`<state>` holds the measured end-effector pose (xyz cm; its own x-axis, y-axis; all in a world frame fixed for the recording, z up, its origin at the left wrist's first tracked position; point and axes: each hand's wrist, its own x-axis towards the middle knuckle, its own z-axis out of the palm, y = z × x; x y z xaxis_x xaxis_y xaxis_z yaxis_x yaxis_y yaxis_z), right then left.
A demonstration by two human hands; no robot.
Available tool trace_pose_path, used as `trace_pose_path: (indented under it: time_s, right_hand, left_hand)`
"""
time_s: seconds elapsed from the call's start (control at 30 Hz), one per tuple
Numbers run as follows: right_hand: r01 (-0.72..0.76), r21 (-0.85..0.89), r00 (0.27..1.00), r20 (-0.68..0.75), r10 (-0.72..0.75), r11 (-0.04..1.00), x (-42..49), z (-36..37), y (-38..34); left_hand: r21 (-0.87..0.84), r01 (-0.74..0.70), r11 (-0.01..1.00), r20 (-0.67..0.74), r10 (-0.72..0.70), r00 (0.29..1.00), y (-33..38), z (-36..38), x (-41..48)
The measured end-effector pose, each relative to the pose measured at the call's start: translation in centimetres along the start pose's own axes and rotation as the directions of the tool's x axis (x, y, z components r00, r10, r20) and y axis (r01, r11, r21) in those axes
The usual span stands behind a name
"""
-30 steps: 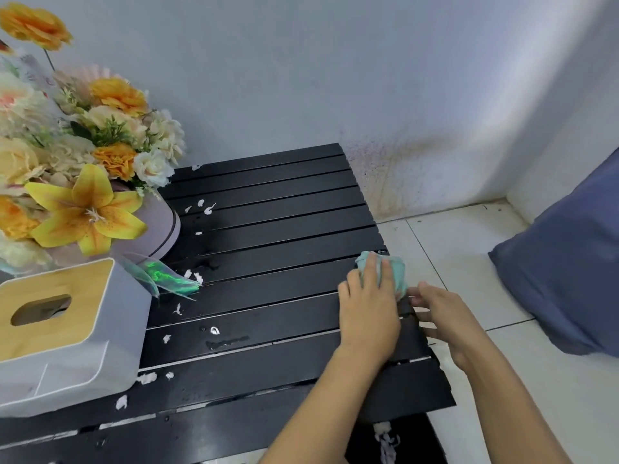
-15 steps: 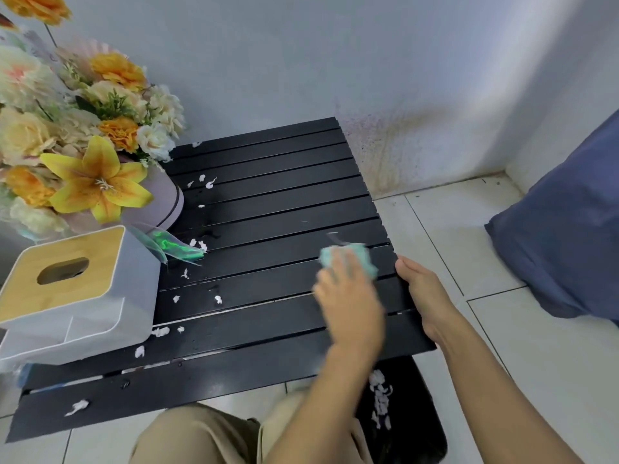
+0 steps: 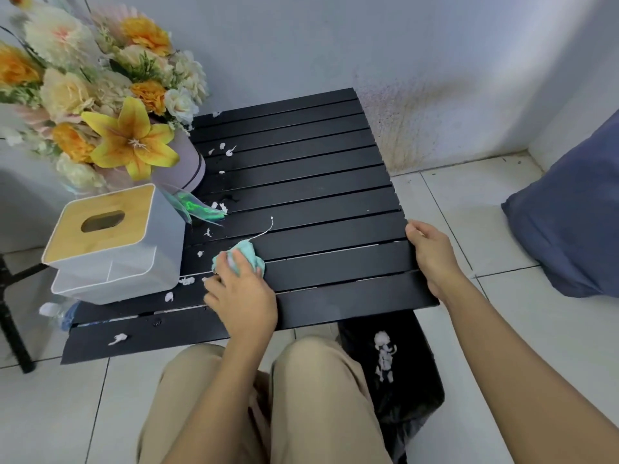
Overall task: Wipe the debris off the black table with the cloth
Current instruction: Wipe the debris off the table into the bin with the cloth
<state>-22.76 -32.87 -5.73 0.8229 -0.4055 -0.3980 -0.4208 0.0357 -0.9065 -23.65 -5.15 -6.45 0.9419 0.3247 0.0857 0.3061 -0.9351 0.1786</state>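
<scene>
My left hand (image 3: 243, 296) presses a crumpled mint-green cloth (image 3: 249, 257) flat against the black slatted bench (image 3: 318, 202), near its front left part. My fingers (image 3: 234, 262) lie close together over the cloth, bunching it beneath them rather than pinching it; a thin white thread (image 3: 263, 232) trails from the cloth up across the slats. My right hand (image 3: 432, 256) grips the bench's right edge, the thumb on top and the other fingers curled under the rim, out of sight.

White debris scraps (image 3: 187, 280) lie just to the left of the cloth, with more bits (image 3: 227, 149) scattered farther back on the left side and one piece (image 3: 118, 338) on the nearest slat. The right half of the bench looks free of scraps.

A white tissue box with a wooden lid (image 3: 110, 242) sits on the bench's left front corner, and behind it stands a pink round box of yellow and cream flowers (image 3: 127, 142). A shiny green wrapper (image 3: 197, 209) lies between them, touching the slats.

Below the bench's right front corner a black bin (image 3: 412, 380) stands on the tiled floor (image 3: 475, 212), with white scraps inside it. My knees in tan trousers (image 3: 318, 396) are in front of the bench. A blue cushion (image 3: 569, 222) rests on the floor at the right.
</scene>
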Motion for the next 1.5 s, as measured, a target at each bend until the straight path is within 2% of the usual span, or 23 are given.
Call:
trace_pose_path:
  time_s: [0.07, 0.13, 0.23, 0.33, 0.43, 0.5, 0.6, 0.67, 0.73, 0.8, 0.87, 0.97, 1.03, 1.07, 1.17, 1.27, 1.37, 1.43, 1.5]
  right_hand:
    - [-0.038, -0.042, 0.999, 0.006, 0.038, 0.998, -1.5, -1.2, 0.1]
    - [-0.080, -0.100, 0.995, 0.056, 0.086, 0.992, -3.2, -2.5, 1.1]
    - [-0.136, 0.011, 0.986, 0.102, 0.135, 0.991, -5.4, -2.2, 2.4]
    - [-0.070, 0.108, 0.997, -0.016, 0.072, 0.992, -6.4, -1.2, 3.0]
    - [0.050, 0.058, 0.998, -0.040, -0.048, 0.997, -6.3, -1.0, 3.7]
    - [0.087, -0.005, 0.996, -0.025, -0.087, 0.996, -6.5, -1.1, 3.8]
    - [0.113, -0.052, 0.993, -0.025, -0.115, 0.992, -6.3, -1.0, 3.8]
    - [0.133, -0.063, 0.990, -0.042, -0.135, 0.989, -6.2, -0.8, 4.1]
    - [0.135, -0.069, 0.989, -0.052, -0.139, 0.988, -6.3, -0.5, 4.3]
    - [0.133, -0.051, 0.989, -0.053, -0.136, 0.990, -6.4, -0.4, 4.3]
    - [0.132, -0.037, 0.990, -0.051, -0.134, 0.991, -6.4, -0.3, 4.1]
    - [0.127, -0.050, 0.988, -0.080, -0.131, 0.991, -6.1, -0.3, 4.1]
    - [0.136, -0.070, 0.985, -0.100, -0.143, 0.988, -5.8, -0.3, 4.2]
    - [0.149, -0.082, 0.982, -0.105, -0.157, 0.986, -5.6, -0.3, 4.2]
    - [0.151, -0.094, 0.980, -0.115, -0.161, 0.984, -5.5, -0.4, 4.4]
    - [0.140, -0.098, 0.985, -0.087, -0.148, 0.985, -5.5, -0.6, 4.3]
    - [0.130, -0.098, 0.986, -0.094, -0.139, 0.987, -5.4, -0.4, 4.4]
    - [0.124, -0.088, 0.985, -0.109, -0.133, 0.988, -5.4, -0.1, 4.4]
    - [0.120, -0.074, 0.986, -0.111, -0.128, 0.990, -5.4, -0.1, 4.5]
  left_hand:
    - [-0.028, -0.007, 1.000, 0.032, 0.008, 0.999, 3.2, -0.3, -1.8]
    - [-0.050, -0.208, 0.977, 0.048, 0.211, 0.976, 7.7, -0.2, -5.1]
    - [-0.099, -0.517, 0.850, 0.109, 0.526, 0.843, 14.0, 0.1, -11.2]
    - [-0.160, -0.595, 0.788, 0.136, 0.615, 0.777, 14.7, 0.3, -12.4]
    - [-0.151, -0.587, 0.796, 0.075, 0.601, 0.796, 9.8, 0.4, -9.4]
    - [-0.107, -0.483, 0.869, 0.063, 0.491, 0.869, 4.6, 0.3, -6.6]
    - [-0.040, -0.250, 0.967, 0.030, 0.252, 0.967, -3.6, -0.3, -3.2]
    - [-0.058, -0.146, 0.988, 0.016, 0.147, 0.989, -5.1, -0.4, -2.6]
    - [-0.076, -0.109, 0.991, -0.003, 0.109, 0.994, -2.9, 0.1, -3.3]
    - [-0.109, -0.211, 0.971, -0.020, 0.210, 0.977, 1.4, 0.4, -4.4]
    - [-0.194, -0.377, 0.906, -0.006, 0.383, 0.924, 6.5, 0.7, -6.6]
    - [-0.256, -0.615, 0.746, 0.039, 0.644, 0.764, 12.9, 0.9, -9.3]
    - [-0.210, -0.715, 0.667, 0.036, 0.736, 0.676, 14.8, 1.3, -8.0]
    - [-0.191, -0.727, 0.659, 0.054, 0.747, 0.663, 15.4, 1.8, -6.5]
    - [-0.102, -0.715, 0.691, 0.107, 0.723, 0.683, 16.6, 2.8, -0.5]
    - [-0.050, -0.583, 0.811, 0.120, 0.584, 0.803, 15.5, 2.6, 5.2]
    - [-0.010, -0.401, 0.916, 0.051, 0.400, 0.915, 12.7, 1.6, 6.4]
    - [-0.010, -0.407, 0.913, 0.037, 0.407, 0.913, 11.9, 1.1, 3.9]
    - [-0.029, -0.563, 0.826, 0.001, 0.563, 0.826, 11.0, 1.1, 0.5]
